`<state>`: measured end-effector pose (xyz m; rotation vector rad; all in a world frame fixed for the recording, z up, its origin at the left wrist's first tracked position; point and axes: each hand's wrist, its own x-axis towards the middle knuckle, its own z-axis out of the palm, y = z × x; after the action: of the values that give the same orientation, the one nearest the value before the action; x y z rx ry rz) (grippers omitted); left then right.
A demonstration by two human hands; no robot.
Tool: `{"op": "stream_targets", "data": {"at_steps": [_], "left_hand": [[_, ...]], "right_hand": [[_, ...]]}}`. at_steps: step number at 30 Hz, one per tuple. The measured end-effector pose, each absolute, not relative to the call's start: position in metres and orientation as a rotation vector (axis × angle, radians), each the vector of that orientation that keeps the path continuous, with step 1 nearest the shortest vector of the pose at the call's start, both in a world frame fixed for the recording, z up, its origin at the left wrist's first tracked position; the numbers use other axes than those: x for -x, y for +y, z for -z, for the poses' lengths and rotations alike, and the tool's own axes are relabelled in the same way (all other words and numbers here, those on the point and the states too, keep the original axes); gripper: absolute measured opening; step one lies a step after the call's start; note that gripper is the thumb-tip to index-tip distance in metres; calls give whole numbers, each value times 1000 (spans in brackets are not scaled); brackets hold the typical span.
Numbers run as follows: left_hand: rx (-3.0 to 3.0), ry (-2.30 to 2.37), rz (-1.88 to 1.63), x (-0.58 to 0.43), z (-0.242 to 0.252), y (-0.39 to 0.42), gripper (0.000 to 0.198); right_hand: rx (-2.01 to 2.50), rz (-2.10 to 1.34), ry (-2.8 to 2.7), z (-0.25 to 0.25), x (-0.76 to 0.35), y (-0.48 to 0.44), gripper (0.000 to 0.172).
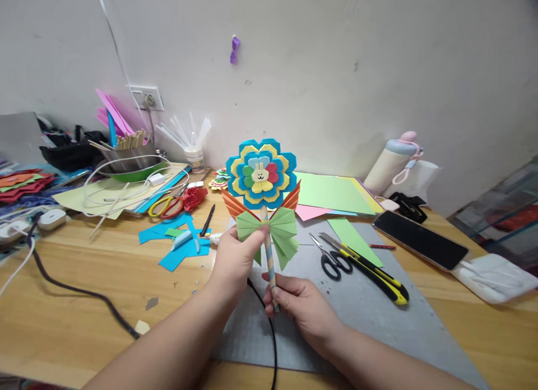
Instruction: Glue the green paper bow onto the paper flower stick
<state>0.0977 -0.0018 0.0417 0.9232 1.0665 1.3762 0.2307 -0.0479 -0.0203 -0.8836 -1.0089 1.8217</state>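
Upright in front of me is a paper flower (261, 154), layered in blue and yellow, with a small smiling face in its middle. Its striped stick (269, 252) carries a pleated green paper bow (282, 230) and orange pleated leaves (290, 198) below the bloom. My left hand (235, 252) is closed on the stick at the bow, thumb over the bow's centre. Lower down, my right hand (300, 306) pinches the bottom end of the stick. The fingers behind the stick are partly hidden.
On the grey mat (302, 334) lie black scissors (332, 261), a yellow-black utility knife (374, 269) and a green paper strip (355, 241). Blue paper scraps (172, 258) and yellow-orange scissors (168, 206) are at left. A phone (420, 238) and a bottle (389, 163) stand right; a black cable (275, 351) runs below.
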Motion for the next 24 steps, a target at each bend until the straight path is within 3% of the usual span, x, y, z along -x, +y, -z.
{"op": "stream_targets", "data": {"at_steps": [24], "left_hand": [[-897, 1085, -1367, -99, -44, -4, 32]], "right_hand": [[867, -1829, -1022, 23, -230, -48, 33]]}}
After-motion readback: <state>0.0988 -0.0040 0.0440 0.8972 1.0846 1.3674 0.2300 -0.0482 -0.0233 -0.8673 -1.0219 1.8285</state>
